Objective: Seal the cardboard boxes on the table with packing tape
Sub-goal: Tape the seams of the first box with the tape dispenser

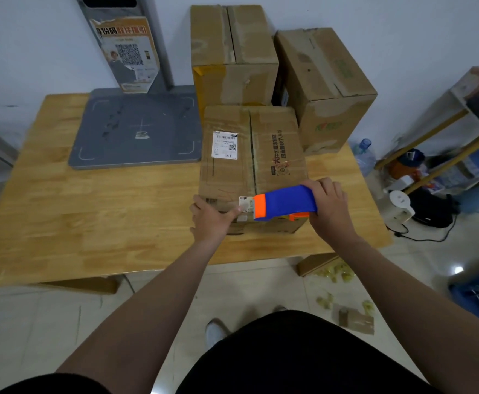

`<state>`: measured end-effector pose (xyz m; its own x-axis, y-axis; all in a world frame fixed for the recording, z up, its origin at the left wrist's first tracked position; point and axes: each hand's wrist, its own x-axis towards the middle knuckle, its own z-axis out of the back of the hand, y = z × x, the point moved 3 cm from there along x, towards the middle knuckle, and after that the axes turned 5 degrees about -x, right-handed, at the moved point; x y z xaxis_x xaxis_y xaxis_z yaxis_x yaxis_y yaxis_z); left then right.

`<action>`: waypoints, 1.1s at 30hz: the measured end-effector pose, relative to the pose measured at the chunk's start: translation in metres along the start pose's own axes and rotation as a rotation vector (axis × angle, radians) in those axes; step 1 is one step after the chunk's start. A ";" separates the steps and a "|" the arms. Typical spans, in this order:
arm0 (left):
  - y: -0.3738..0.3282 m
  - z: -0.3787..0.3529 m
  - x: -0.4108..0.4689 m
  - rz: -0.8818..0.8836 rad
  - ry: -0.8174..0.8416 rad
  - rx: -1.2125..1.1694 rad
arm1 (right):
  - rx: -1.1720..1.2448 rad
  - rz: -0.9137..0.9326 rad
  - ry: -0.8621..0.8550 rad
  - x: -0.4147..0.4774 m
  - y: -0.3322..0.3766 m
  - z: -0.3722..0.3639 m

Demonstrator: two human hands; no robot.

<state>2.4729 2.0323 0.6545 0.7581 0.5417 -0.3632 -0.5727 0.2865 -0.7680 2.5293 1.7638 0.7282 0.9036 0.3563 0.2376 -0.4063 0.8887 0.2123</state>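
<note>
Wooden table [90,209] (tiled floor [62,322]), right fingers [326,186] gripping tape dispenser [286,201], left fingers [196,207] flat on box [226,177]

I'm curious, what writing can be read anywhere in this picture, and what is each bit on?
"身份码", seemingly: headline of the poster on the grey stand; its smaller print is blurred.
Nearest box: black and red Chinese print, too blurred to quote.
White shipping label on it: too small.
Back right box: green logo, unreadable.
</note>
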 end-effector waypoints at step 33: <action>0.001 0.010 0.003 -0.134 0.019 0.070 | -0.018 -0.006 -0.004 -0.010 0.002 0.001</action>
<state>2.4715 2.0421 0.6573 0.8345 0.4800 -0.2708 -0.4863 0.4101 -0.7716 2.5191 1.7612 0.7270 0.9055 0.3500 0.2398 -0.3984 0.8959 0.1965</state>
